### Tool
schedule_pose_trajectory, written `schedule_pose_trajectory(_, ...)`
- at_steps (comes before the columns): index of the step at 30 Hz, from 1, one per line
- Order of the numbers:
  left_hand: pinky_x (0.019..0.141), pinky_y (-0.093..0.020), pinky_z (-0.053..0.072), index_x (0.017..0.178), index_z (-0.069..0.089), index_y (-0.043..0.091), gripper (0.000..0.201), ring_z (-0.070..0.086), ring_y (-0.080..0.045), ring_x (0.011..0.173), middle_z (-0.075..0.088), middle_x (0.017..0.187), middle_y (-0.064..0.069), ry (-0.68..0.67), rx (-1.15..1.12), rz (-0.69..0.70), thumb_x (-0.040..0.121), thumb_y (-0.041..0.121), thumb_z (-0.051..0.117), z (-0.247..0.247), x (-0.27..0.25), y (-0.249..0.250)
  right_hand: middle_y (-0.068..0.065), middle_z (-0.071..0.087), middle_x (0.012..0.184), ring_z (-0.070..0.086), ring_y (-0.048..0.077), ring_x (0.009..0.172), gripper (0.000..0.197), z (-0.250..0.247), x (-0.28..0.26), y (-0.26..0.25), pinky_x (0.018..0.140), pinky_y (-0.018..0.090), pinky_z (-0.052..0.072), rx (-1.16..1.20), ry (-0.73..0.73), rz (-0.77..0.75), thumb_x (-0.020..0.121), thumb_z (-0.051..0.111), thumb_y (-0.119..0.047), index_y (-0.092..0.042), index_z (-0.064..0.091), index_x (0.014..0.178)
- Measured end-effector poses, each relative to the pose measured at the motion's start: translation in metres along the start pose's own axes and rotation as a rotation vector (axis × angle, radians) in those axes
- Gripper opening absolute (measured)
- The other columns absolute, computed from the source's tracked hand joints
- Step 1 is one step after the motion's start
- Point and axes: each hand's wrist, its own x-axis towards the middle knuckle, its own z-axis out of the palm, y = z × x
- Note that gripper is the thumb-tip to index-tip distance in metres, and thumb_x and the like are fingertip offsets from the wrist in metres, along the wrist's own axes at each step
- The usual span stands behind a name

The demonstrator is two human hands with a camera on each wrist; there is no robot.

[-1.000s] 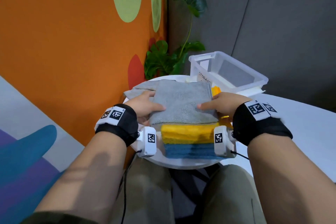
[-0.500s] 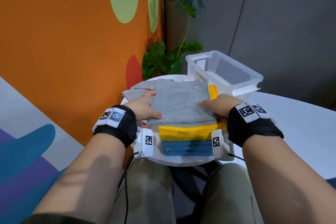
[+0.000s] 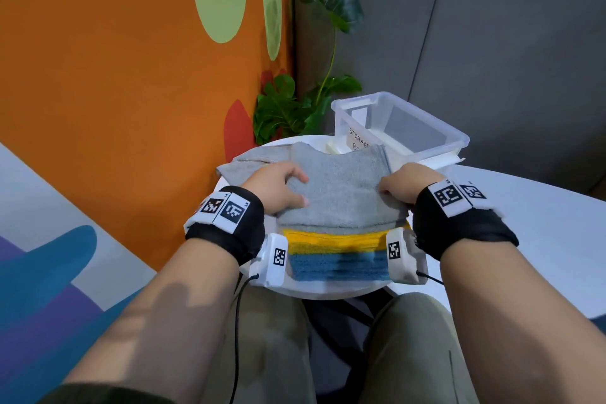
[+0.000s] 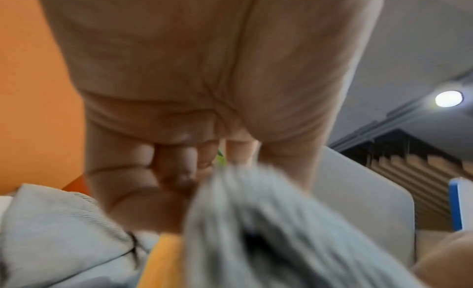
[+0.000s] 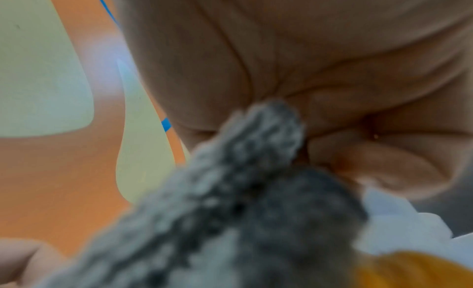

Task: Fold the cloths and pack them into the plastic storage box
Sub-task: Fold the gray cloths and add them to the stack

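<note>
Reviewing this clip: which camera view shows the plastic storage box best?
The head view. There the plastic storage box sits whole on the white table behind the grey cloth, with its label partly hidden by the cloth. The left and right wrist views show only palms and blurred cloth; the box cannot be made out in either.

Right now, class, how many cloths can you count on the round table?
4, perhaps more hidden: a folded grey cloth tops the stack, a yellow cloth beneath it, a blue cloth at the bottom, and a light grey cloth spread left.
</note>
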Motion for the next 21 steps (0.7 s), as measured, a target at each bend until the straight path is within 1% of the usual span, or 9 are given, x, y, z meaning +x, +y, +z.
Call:
schedule_pose_trajectory(3, 0.052, -0.025, 0.048, 0.109, 0.058, 0.023, 0.040, 0.050, -0.014, 0.060, 0.048, 0.073, 0.001, -0.078, -0.047, -0.110, 0.076, 0.022, 0.081, 0.008, 0.000, -0.008, 0.003, 0.038, 0.065, 0.037, 0.014, 0.055, 0.037, 0.008, 0.001, 0.003, 0.047, 0.018, 0.027, -0.169, -0.059, 0.018, 0.093, 0.048, -0.013, -0.012, 0.037, 0.059)
schedule_pose_trajectory(6, 0.054, -0.024, 0.047, 0.109, 0.058, 0.022, 0.044, 0.048, -0.012, 0.061, 0.045, 0.076, 0.002, -0.082, -0.074, -0.130, 0.073, 0.021, 0.083, 0.010, 0.000, -0.011, 0.001, 0.036, 0.066, 0.034, 0.010, 0.054, 0.040, 0.008, -0.001, 0.003, 0.045, 0.017, 0.024, -0.257, -0.057, 0.012, 0.098, 0.044, -0.014, -0.012, 0.033, 0.059)
schedule_pose_trajectory(8, 0.055, -0.024, 0.046, 0.111, 0.057, 0.021, 0.047, 0.046, -0.011, 0.063, 0.042, 0.078, 0.003, -0.083, -0.072, -0.109, 0.072, 0.019, 0.084, 0.009, -0.001, -0.011, 0.002, 0.042, 0.066, 0.043, 0.015, 0.059, 0.035, 0.008, 0.000, 0.006, 0.047, 0.019, 0.028, -0.243, -0.061, 0.033, 0.093, 0.050, -0.013, -0.011, 0.040, 0.060)
schedule_pose_trajectory(10, 0.063, -0.031, 0.050, 0.114, 0.056, 0.021, 0.050, 0.048, -0.014, 0.070, 0.042, 0.082, 0.003, -0.079, -0.032, -0.070, 0.072, 0.020, 0.084, 0.007, -0.001, -0.011, 0.004, 0.055, 0.068, 0.055, 0.020, 0.068, 0.025, 0.006, 0.000, 0.007, 0.053, 0.020, 0.038, -0.148, -0.036, 0.057, 0.085, 0.064, -0.018, -0.009, 0.052, 0.064)
schedule_pose_trajectory(12, 0.077, -0.036, 0.052, 0.117, 0.055, 0.022, 0.053, 0.051, -0.016, 0.077, 0.043, 0.085, 0.004, -0.061, 0.018, -0.033, 0.072, 0.022, 0.083, 0.003, -0.001, -0.009, 0.008, 0.069, 0.082, 0.066, 0.023, 0.081, 0.022, 0.003, 0.002, 0.007, 0.072, 0.026, 0.052, -0.020, -0.009, 0.060, 0.076, 0.076, -0.024, -0.005, 0.065, 0.078)
schedule_pose_trajectory(14, 0.078, -0.034, 0.049, 0.119, 0.055, 0.023, 0.054, 0.050, -0.015, 0.077, 0.043, 0.085, 0.004, -0.045, 0.043, -0.012, 0.073, 0.024, 0.082, 0.000, 0.000, -0.008, 0.010, 0.072, 0.093, 0.068, 0.025, 0.091, 0.035, -0.001, 0.003, 0.005, 0.088, 0.035, 0.053, 0.063, 0.022, 0.067, 0.071, 0.080, -0.029, -0.003, 0.069, 0.092)
schedule_pose_trajectory(16, 0.072, -0.030, 0.048, 0.122, 0.055, 0.022, 0.054, 0.049, -0.014, 0.072, 0.044, 0.084, 0.003, -0.050, 0.036, -0.010, 0.075, 0.021, 0.081, 0.000, 0.000, -0.008, 0.011, 0.072, 0.097, 0.067, 0.025, 0.094, 0.040, -0.003, 0.001, 0.003, 0.091, 0.036, 0.052, 0.090, 0.040, 0.067, 0.073, 0.079, -0.034, -0.003, 0.068, 0.097)
schedule_pose_trajectory(18, 0.069, -0.031, 0.051, 0.124, 0.055, 0.019, 0.054, 0.048, -0.013, 0.067, 0.043, 0.084, 0.001, -0.071, -0.011, -0.025, 0.076, 0.013, 0.080, 0.001, -0.001, -0.009, 0.012, 0.072, 0.097, 0.067, 0.026, 0.094, 0.036, -0.001, 0.002, 0.003, 0.091, 0.036, 0.052, 0.108, 0.047, 0.061, 0.078, 0.075, -0.036, -0.004, 0.068, 0.094)
schedule_pose_trajectory(21, 0.077, -0.038, 0.054, 0.124, 0.055, 0.017, 0.052, 0.045, -0.014, 0.067, 0.040, 0.083, 0.000, -0.084, -0.073, -0.042, 0.079, 0.003, 0.075, 0.001, -0.001, -0.013, 0.012, 0.072, 0.092, 0.068, 0.026, 0.090, 0.030, 0.003, 0.001, 0.003, 0.084, 0.033, 0.053, 0.144, 0.055, 0.045, 0.079, 0.074, -0.036, -0.008, 0.063, 0.078)
